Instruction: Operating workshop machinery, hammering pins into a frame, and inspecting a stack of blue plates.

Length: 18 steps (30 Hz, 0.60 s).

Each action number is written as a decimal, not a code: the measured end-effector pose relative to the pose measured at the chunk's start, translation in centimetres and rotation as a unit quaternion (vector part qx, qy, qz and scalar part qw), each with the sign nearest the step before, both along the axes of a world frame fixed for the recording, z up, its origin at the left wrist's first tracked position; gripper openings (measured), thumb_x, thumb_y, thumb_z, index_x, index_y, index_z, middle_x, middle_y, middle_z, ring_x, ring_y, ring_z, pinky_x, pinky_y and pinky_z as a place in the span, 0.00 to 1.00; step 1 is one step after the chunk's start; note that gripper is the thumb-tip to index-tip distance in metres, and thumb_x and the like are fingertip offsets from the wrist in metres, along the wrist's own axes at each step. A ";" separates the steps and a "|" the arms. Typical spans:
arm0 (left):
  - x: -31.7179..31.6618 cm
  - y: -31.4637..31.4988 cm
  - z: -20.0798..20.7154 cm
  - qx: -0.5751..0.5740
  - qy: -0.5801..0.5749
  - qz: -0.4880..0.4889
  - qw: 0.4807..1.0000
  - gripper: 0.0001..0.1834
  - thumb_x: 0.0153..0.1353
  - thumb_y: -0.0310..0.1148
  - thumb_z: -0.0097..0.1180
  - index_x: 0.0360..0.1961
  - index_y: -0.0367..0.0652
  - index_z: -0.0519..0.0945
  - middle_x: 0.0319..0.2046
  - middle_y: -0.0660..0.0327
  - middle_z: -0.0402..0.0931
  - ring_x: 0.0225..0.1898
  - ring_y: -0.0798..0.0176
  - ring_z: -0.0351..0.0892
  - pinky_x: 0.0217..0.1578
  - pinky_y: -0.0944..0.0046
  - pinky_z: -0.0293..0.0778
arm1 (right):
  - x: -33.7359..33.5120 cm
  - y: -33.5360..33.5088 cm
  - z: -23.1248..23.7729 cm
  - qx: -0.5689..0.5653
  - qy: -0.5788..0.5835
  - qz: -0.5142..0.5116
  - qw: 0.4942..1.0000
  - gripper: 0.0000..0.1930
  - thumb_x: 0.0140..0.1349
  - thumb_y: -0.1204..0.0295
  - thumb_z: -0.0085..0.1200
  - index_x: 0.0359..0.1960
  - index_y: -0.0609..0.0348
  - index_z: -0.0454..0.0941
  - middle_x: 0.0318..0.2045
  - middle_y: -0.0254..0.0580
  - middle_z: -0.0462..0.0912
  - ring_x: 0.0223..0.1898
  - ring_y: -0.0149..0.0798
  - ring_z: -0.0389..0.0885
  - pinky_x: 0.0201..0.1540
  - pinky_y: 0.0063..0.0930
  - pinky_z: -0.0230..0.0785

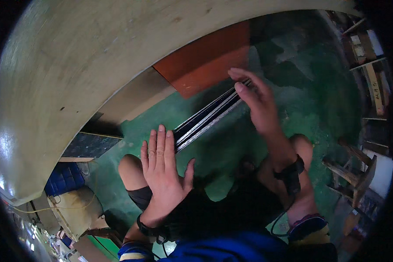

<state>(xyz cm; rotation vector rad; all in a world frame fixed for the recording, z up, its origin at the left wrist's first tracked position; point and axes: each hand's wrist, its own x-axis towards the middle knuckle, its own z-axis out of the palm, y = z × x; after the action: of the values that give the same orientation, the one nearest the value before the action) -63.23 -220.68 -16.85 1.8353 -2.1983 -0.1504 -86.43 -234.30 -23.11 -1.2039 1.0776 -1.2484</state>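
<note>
Several long, narrow dark strips with pale edges stand close together in front of me, running from lower left to upper right. At their near left end is my left hand, its fingers stretched out straight and its thumb apart. My right hand is at the far right end, fingers loosely bent and thumb apart, partly covering that end. It looks as if the strips lie between the two hands, but I cannot tell how firmly either one touches them. What the strips are made of is too dim to make out.
A large pale board arches over the upper left. Under it are an orange-red panel, a brown panel and a blue crate. A wooden stool stands at right by shelves. The floor is green.
</note>
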 end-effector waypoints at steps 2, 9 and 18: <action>0.1 0.1 -0.2 -0.022 0.033 -0.005 0.999 0.44 0.49 0.33 0.71 0.67 0.35 0.68 0.72 0.41 0.62 0.73 0.34 0.60 0.71 0.35 0.50 | -0.2 0.0 0.5 0.004 -0.003 0.009 1.000 0.19 0.71 0.70 0.58 0.60 0.64 0.77 0.55 0.44 0.82 0.58 0.34 0.77 0.63 0.28 0.66; 0.0 0.6 0.0 -0.022 0.013 -0.012 1.000 0.39 0.50 0.34 0.72 0.63 0.38 0.71 0.71 0.41 0.62 0.74 0.33 0.58 0.72 0.33 0.47 | -1.1 0.2 0.7 0.004 -0.002 0.048 0.999 0.21 0.70 0.72 0.58 0.63 0.64 0.75 0.57 0.46 0.81 0.60 0.34 0.77 0.65 0.29 0.65; -0.3 0.9 0.1 -0.014 0.008 0.003 1.000 0.38 0.51 0.35 0.71 0.64 0.38 0.71 0.72 0.43 0.62 0.74 0.34 0.57 0.73 0.33 0.44 | -1.3 0.4 0.8 -0.014 0.038 0.056 0.998 0.21 0.69 0.75 0.56 0.63 0.66 0.74 0.58 0.48 0.81 0.62 0.35 0.75 0.66 0.29 0.64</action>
<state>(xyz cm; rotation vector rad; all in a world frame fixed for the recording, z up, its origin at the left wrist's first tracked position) -63.54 -219.76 -16.76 1.8186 -2.1733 -0.1308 -87.69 -233.88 -22.31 -1.3242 1.0360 -1.1425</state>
